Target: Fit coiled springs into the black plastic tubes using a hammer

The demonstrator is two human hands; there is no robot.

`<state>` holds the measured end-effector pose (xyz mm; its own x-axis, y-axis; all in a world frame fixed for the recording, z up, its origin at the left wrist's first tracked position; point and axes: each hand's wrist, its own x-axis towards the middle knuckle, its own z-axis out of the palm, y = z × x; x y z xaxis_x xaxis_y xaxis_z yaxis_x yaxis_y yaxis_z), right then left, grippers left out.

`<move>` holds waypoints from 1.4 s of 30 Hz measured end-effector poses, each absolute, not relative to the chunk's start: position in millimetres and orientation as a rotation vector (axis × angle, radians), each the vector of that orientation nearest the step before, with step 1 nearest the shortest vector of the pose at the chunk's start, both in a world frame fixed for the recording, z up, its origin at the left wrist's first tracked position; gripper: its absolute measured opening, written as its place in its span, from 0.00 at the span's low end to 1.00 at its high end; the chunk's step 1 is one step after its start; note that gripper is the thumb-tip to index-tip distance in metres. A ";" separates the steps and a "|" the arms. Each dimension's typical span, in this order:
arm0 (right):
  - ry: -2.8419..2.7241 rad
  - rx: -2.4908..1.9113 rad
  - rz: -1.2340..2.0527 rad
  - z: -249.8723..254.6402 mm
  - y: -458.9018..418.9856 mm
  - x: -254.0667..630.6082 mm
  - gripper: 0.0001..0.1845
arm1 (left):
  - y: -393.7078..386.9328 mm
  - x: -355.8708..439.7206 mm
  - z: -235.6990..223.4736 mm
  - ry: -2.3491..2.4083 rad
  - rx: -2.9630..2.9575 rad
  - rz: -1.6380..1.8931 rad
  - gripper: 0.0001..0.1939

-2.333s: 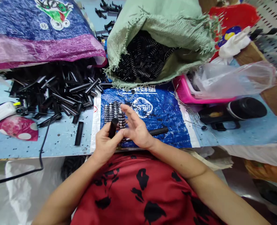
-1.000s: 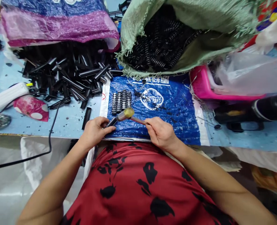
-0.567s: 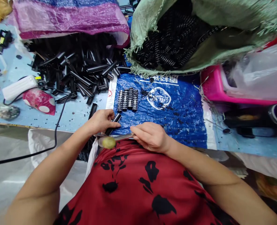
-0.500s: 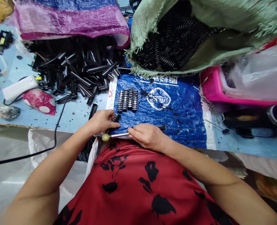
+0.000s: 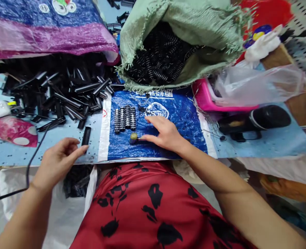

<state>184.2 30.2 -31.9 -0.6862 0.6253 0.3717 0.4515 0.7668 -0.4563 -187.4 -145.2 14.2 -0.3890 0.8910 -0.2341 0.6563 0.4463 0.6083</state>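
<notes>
My left hand (image 5: 61, 160) is over the table's front edge, fingers loosely curled and thumb stretched out apart from them. Nothing shows in it. Just beyond the thumb lies a black channel-shaped strip (image 5: 86, 135). On the blue woven sack, my right hand (image 5: 165, 135) covers most of a metal rod tool with a yellowish ball end (image 5: 133, 138). Thumb and forefinger are spread, the thumb beside the ball; the other fingers, around the shaft, are mostly hidden. Several black cylinders with white markings (image 5: 125, 118) stand in a row left of this hand.
Black strips (image 5: 70, 100) are heaped at the left under a purple-edged sack (image 5: 65, 41). A green sack (image 5: 207, 31) of marked black pieces is behind. Right are a pink tray (image 5: 201, 95) and a black flask (image 5: 269, 119). A black cable (image 5: 28, 169) crosses the left edge.
My left hand has moved left off the blue sack, and the dark piece it held no longer shows. My right hand has shifted forward and right with the tool, thumb and forefinger spreading. The view has turned right.
</notes>
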 end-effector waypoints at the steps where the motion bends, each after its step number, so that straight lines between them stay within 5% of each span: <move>1: -2.439 -0.848 0.523 -30.3 41.3 170.9 0.45 | -139.4 -182.3 8.7 2.251 1.297 0.620 0.25; 4: -2.493 -0.917 0.710 -24.3 71.7 139.2 0.57 | -122.1 -171.5 -8.0 2.356 1.383 0.484 0.19; 9: -2.511 -0.982 0.762 -15.1 89.5 124.9 0.35 | -115.2 -174.0 -20.1 2.376 1.449 0.385 0.16; 13: -2.612 -1.000 0.705 -10.6 83.9 122.7 0.39 | -117.4 -171.5 -17.3 2.374 1.419 0.377 0.16; 19: -2.565 -1.382 0.404 -18.2 76.8 93.6 0.22 | -112.7 -155.5 -16.4 2.537 1.543 0.252 0.11; 25: -2.617 -1.319 0.300 -30.5 85.2 83.3 0.13 | -123.7 -147.9 -17.1 2.327 1.234 1.002 0.14; 30: -2.232 -1.124 0.872 -31.1 87.0 108.3 0.13 | -125.7 -130.3 -5.6 1.792 0.551 1.529 0.18; 35: -1.445 -0.901 1.816 -24.8 64.9 126.2 0.28 | -109.4 -108.4 8.1 1.620 0.382 1.575 0.19; 42: -1.052 -0.877 1.994 -6.9 27.5 123.8 0.29 | -91.4 -67.0 10.7 1.405 0.571 1.403 0.21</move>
<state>123.8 27.5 -6.9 -0.5202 0.8209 -0.2357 -0.2688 -0.4193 -0.8671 -67.0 -91.4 10.7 -0.3627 0.8746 -0.3219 -0.3204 0.2073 0.9243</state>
